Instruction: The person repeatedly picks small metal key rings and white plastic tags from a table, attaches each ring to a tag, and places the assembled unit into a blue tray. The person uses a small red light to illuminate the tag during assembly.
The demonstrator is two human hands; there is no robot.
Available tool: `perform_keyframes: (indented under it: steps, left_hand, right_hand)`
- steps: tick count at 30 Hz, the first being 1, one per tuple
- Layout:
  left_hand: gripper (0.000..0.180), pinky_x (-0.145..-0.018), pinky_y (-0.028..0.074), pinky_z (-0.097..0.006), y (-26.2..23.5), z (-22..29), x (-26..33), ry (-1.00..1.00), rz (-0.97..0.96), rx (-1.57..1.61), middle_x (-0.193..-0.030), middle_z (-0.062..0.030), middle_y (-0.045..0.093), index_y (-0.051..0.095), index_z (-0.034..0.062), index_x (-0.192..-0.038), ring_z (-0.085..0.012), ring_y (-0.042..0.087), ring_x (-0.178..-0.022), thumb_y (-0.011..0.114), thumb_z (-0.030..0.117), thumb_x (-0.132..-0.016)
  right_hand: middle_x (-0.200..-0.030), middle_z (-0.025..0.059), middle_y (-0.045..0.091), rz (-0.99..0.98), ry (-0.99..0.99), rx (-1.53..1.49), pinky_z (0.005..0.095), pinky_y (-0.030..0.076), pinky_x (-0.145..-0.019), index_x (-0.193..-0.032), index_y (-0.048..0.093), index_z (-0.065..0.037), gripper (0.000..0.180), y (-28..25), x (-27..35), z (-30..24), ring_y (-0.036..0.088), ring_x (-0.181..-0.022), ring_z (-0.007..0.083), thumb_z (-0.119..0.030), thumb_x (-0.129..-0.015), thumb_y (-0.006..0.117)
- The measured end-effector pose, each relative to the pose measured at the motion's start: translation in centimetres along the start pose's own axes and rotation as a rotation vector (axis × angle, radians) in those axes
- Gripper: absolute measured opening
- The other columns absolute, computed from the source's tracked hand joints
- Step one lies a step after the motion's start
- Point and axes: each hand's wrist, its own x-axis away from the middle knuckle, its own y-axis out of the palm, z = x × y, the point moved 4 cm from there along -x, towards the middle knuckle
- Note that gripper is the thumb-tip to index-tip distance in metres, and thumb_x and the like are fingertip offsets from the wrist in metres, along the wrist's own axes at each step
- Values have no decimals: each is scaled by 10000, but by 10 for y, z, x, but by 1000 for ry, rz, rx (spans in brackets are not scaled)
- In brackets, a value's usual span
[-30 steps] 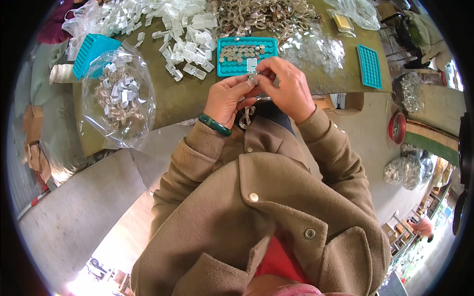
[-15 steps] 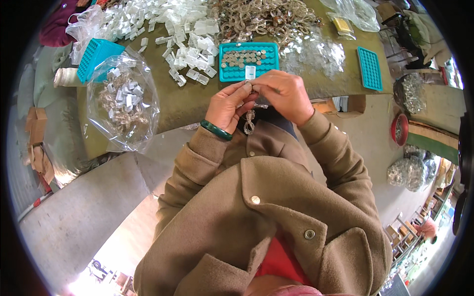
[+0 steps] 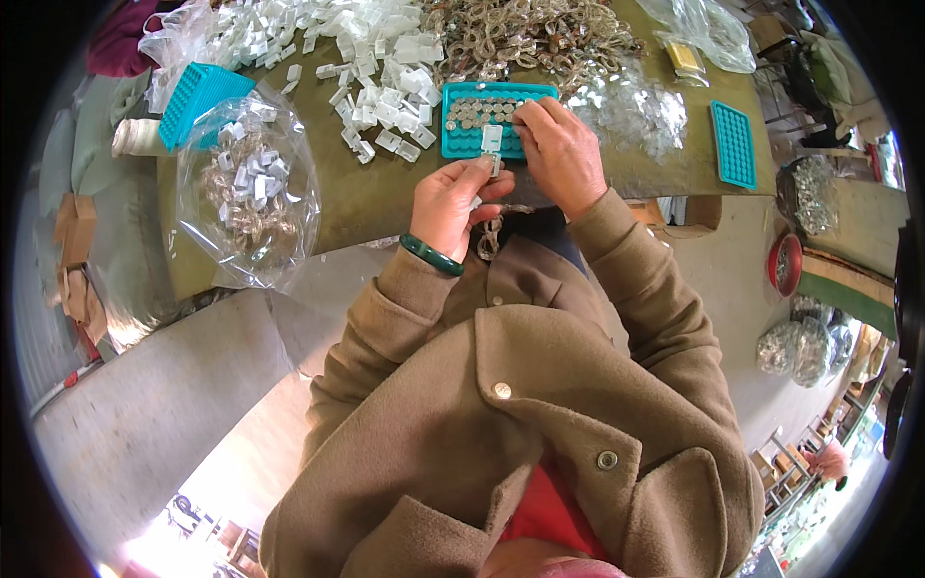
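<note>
My left hand (image 3: 453,204) pinches a small clear-white plastic case (image 3: 491,144) between thumb and fingers, upright in front of the tray. Below that hand hangs a coil of thin wire (image 3: 489,239); whether it is joined to the case is hidden. My right hand (image 3: 562,154) is at the right side of a teal tray (image 3: 453,144), fingertips closed together over its edge. Anything they may hold is hidden. Silver button cells (image 3: 482,111) sit in rows in the tray's round pockets.
Behind the tray lie a heap of white plastic cases (image 3: 385,67) and a pile of wire coils (image 3: 530,39). Clear plastic pieces (image 3: 641,111) and another teal tray (image 3: 734,144) are to the right. A clear bag (image 3: 251,202) and stacked teal trays (image 3: 198,101) stand left.
My right hand has left the case and moved right and up to the tray's edge. My left hand keeps the case, which now shows more fully.
</note>
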Motion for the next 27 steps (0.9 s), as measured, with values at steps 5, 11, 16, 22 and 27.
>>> perform_keyframes:
  steps: [5, 11, 16, 22, 27]
  left_hand:
    - [246, -677, 551, -170, -2, 0, 4, -33, -69, 28, -1026, -64, 710, 643, 26, -1136, -102, 687, -924, 640, 171, -937]
    - [256, -682, 548, -167, 4, -3, 13, -17, -113, 19, -1051, -43, 698, 642, 23, -1155, -94, 673, -960, 642, 148, -931]
    - [260, -696, 543, -174, 6, -6, 21, -12, -106, 17, -1029, -32, 691, 653, 38, -1159, -81, 666, -899, 658, 150, -924]
    - [255, -697, 532, -202, 10, -16, 29, 91, -28, 90, -998, -36, 697, 687, 29, -1132, -92, 661, -834, 686, 134, -899]
    - [289, -704, 547, -226, 11, -16, 35, 206, -14, 59, -1032, -46, 694, 667, 14, -1173, -105, 664, -864, 666, 144, -915]
  right_hand:
    - [-880, 121, 621, 13, 138, -451, 340, 503, -680, -956, 621, -22, 142, -15, 8, -10, 638, -797, 282, 42, -832, 598]
    - [-851, 102, 617, 12, 57, -431, 346, 501, -684, -936, 613, -29, 147, -22, 22, -33, 620, -786, 284, 47, -810, 611]
    - [-873, 89, 643, 70, -168, -203, 361, 486, -722, -932, 616, -44, 156, -28, 30, -43, 609, -803, 296, 31, -797, 636]
    - [-849, 86, 618, 9, -192, -201, 383, 464, -706, -894, 596, -58, 97, -29, 35, -48, 572, -807, 301, -10, -816, 628]
    - [-806, 92, 581, 0, 81, -395, 343, 474, -686, -933, 552, -53, 190, -25, 37, -41, 585, -779, 242, -10, -805, 686]
